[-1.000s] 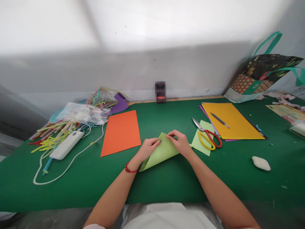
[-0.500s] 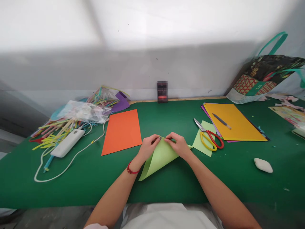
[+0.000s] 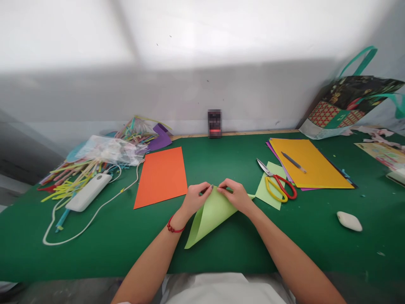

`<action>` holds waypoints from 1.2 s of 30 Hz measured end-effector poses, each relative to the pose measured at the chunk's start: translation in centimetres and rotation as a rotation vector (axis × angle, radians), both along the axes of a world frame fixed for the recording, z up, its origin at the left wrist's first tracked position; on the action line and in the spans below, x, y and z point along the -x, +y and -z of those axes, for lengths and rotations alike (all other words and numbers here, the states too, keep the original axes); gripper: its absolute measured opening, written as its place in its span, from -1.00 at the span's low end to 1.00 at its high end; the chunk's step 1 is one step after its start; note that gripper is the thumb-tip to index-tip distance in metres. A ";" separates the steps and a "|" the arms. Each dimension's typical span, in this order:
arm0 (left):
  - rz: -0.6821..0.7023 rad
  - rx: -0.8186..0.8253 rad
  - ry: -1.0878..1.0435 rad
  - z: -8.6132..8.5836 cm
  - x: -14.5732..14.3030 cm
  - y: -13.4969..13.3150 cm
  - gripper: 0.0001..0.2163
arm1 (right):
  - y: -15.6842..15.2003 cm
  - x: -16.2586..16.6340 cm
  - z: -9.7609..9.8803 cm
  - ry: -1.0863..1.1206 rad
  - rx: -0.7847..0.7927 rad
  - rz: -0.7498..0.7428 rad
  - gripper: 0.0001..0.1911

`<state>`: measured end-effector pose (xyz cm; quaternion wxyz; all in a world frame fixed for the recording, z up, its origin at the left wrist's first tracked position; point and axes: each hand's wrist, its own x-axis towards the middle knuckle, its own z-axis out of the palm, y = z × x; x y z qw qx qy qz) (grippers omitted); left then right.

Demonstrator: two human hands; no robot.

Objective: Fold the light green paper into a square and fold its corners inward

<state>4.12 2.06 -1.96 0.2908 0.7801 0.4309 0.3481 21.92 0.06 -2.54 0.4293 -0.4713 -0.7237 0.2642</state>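
Green paper [image 3: 210, 213], a pale lime sheet, is sitting at the middle of the dark green surface [image 3: 284, 245], folded into a cone-like shape whose tip is pointing back toward the body. I am watching the left hand [image 3: 193, 199] and the right hand [image 3: 238, 195] meeting at its far edge. The fingers [image 3: 205, 188] of both are pressing together and pinching that edge between them. A red bracelet [image 3: 173, 229] is circling the left wrist. An orange sheet [image 3: 162, 175] is lying flat just to the left. On the right, scissors [image 3: 278, 185] with yellow and red handles are resting on a small lime offcut [image 3: 268, 195], near a yellow sheet [image 3: 308, 162] carrying a pencil [image 3: 293, 162]. A white power bank [image 3: 88, 191] is lying far left.
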 end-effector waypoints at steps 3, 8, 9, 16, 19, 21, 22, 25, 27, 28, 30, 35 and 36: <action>0.005 -0.003 -0.018 -0.2 0.0 0.0 -0.71 | 0.0 0.0 0.1 -0.005 -0.006 -0.015 -0.84; 0.015 0.071 -0.048 -0.3 -0.1 0.0 -0.75 | 0.1 0.0 0.2 0.003 -0.012 -0.034 -0.85; 0.015 0.086 -0.055 -0.2 -0.1 0.0 -0.75 | 0.2 0.0 0.3 0.004 -0.012 -0.027 -0.85; -0.016 0.134 -0.079 0.3 -0.1 0.3 -0.78 | 0.5 -0.2 1.0 -0.041 -0.090 0.075 -0.82; -0.006 0.152 -0.087 0.5 0.0 0.5 -0.79 | 0.5 -0.1 1.0 -0.061 -0.132 0.100 -0.81; -0.027 0.147 -0.090 0.7 0.0 0.5 -0.79 | 0.5 -0.1 1.0 -0.064 -0.139 0.108 -0.81; -0.042 0.141 -0.093 0.7 -0.1 0.5 -0.79 | 0.5 -0.1 1.0 -0.063 -0.138 0.109 -0.81; -0.063 0.142 -0.108 0.8 -0.2 0.4 -0.77 | 0.5 -0.1 0.9 -0.056 -0.128 0.110 -0.81; -0.062 0.162 -0.125 0.7 -0.3 0.4 -0.77 | 0.5 -0.1 0.8 -0.049 -0.115 0.111 -0.81; -0.062 0.173 -0.133 0.6 -0.3 0.4 -0.76 | 0.5 -0.1 0.8 -0.043 -0.108 0.111 -0.82; -0.063 0.193 -0.146 0.5 -0.4 0.3 -0.75 | 0.4 -0.1 0.7 -0.029 -0.090 0.109 -0.82; -0.064 0.234 -0.148 0.3 -0.4 0.3 -0.73 | 0.3 -0.2 0.3 -0.002 -0.052 0.111 -0.82; -0.062 0.239 -0.149 0.3 -0.4 0.3 -0.73 | 0.3 -0.2 0.3 -0.001 -0.045 0.112 -0.82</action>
